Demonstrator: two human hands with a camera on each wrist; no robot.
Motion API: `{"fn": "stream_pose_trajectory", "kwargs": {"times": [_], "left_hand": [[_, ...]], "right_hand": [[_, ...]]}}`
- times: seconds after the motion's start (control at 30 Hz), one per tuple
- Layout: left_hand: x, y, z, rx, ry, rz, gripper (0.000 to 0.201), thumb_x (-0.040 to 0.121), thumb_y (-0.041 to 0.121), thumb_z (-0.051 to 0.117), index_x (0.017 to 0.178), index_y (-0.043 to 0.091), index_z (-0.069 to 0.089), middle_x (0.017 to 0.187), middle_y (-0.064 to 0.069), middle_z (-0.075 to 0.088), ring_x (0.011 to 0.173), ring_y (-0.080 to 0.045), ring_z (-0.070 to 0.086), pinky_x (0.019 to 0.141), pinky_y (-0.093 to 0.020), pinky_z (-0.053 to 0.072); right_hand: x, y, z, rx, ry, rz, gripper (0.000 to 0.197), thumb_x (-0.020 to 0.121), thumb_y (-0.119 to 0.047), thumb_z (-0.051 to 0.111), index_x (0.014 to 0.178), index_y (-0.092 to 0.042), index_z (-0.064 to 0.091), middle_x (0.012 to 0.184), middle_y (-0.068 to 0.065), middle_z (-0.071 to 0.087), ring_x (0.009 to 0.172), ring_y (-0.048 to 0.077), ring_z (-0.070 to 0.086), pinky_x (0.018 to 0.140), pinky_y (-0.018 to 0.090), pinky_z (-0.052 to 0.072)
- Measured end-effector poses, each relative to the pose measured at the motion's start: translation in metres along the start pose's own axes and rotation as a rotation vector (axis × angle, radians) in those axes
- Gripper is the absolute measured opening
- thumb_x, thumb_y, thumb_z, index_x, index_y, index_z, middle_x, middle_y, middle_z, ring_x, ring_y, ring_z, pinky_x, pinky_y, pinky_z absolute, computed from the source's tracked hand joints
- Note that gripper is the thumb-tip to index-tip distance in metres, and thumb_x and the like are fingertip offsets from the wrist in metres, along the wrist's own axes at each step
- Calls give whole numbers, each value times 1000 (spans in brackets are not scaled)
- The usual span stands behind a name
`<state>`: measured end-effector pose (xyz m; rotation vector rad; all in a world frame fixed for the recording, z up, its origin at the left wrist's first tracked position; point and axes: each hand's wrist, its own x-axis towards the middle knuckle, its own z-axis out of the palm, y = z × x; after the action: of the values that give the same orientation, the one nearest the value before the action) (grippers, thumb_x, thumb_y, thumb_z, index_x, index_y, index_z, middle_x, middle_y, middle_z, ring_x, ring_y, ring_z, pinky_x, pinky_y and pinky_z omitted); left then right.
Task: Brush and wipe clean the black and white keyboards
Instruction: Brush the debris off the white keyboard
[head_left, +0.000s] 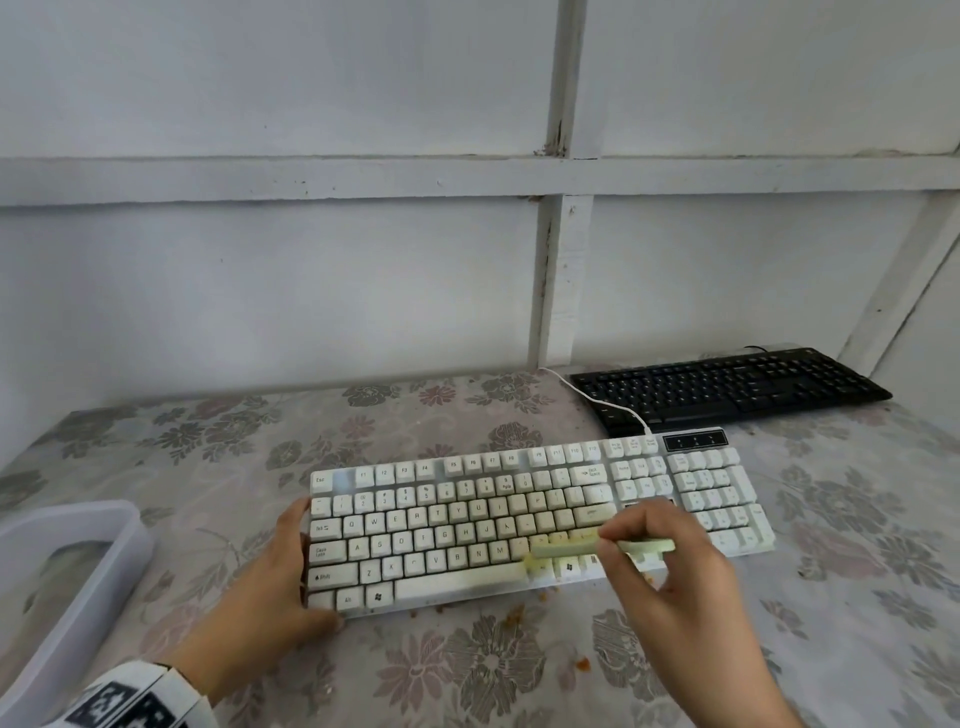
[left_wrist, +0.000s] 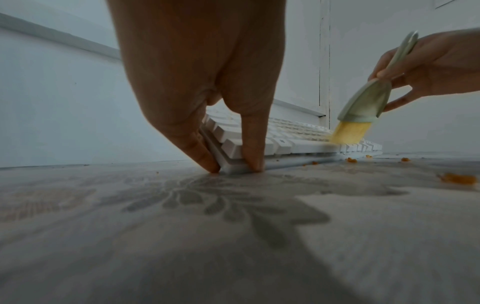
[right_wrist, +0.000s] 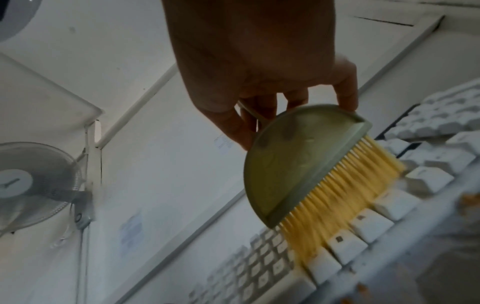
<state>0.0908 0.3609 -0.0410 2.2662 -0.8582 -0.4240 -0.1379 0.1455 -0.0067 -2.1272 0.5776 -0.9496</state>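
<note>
White panelled wall (head_left: 311, 286) behind; tabletop (head_left: 208, 467) covered in a floral-patterned cloth.

White keyboard (head_left: 467, 519) lies flat on the tabletop, long edge toward the person. Left hand (head_left: 270, 577) braces its left end: in the left wrist view the thumb (left_wrist: 252, 144) and a finger (left_wrist: 192, 144) straddle the near-left corner, tips down on the cloth. Left grip: fingers straight, pressing against the keyboard edge, not curled round it.

Right hand (head_left: 660, 561) holds a pale green brush (head_left: 597, 548) with yellow bristles (right_wrist: 337, 195). Right grip: fingers pinched together on the brush handle, one fingertip resting on the rounded brush head. Bristles are in contact with the bottom key rows, just right of the space bar; bristles blurred in the right wrist view.

Orange crumbs (left_wrist: 458, 178) lie on the cloth just in front of the keyboard's near edge, below and left of the right grip.

Black keyboard (head_left: 727, 389) sits beyond the right grip, against the wall, its near-left corner just behind the white keyboard's far edge. White cable (head_left: 597, 397) crosses that corner.

Translucent plastic container (head_left: 67, 582) stands left of the left grip, well apart from the keyboard.

Wall fan (right_wrist: 31, 183) visible in the right wrist view.
</note>
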Motion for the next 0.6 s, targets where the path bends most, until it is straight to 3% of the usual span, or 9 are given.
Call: {"fn": "stream_pose_trajectory", "kwargs": {"times": [0.1,0.2,0.27,0.37,0.53,0.6], "left_hand": [[0,-1,0,-4,-1,13,99,62,11,77,109,63,7,114,15,49,96,-7,58,74,-21,49],[0,0,-1,-19,-5,37,99,60,14,77,105,69,8,116,16,47,95,-5,59,74,-19,48],[0,0,-1,-24,-12,51,99,60,15,77,107,68,8,118,21,44,96,-3,58,78,-21,48],[0,-1,-1,-36,-8,61,97,59,14,78,111,63,11,117,27,40,98,1,54,79,-18,44],[3,-6,1,-34,0,14,101,60,14,79,123,47,8,111,22,49,94,0,58,77,-18,46],[4,-9,1,-36,6,2,102,57,18,80,120,53,8,107,16,57,91,-3,62,79,-24,50]], "right_hand": [[0,-15,1,139,-74,-49,10,75,-31,66,80,-35,58,85,-14,63,85,8,58,71,22,45],[-5,-15,6,172,-141,-88,9,73,-42,59,81,-36,58,84,-12,62,84,10,59,75,18,45],[-3,-4,-1,149,-110,-48,9,76,-34,65,80,-37,58,85,-13,62,84,9,58,78,20,44],[2,15,-23,101,-76,44,30,80,-7,72,78,-35,60,84,-11,63,82,7,59,69,11,43],[9,13,-48,136,-25,90,28,81,-2,67,73,-28,61,77,-7,64,70,8,57,58,11,40],[10,14,-54,218,-28,109,26,81,-1,67,71,-24,63,73,-5,65,72,10,59,63,17,43]]}}
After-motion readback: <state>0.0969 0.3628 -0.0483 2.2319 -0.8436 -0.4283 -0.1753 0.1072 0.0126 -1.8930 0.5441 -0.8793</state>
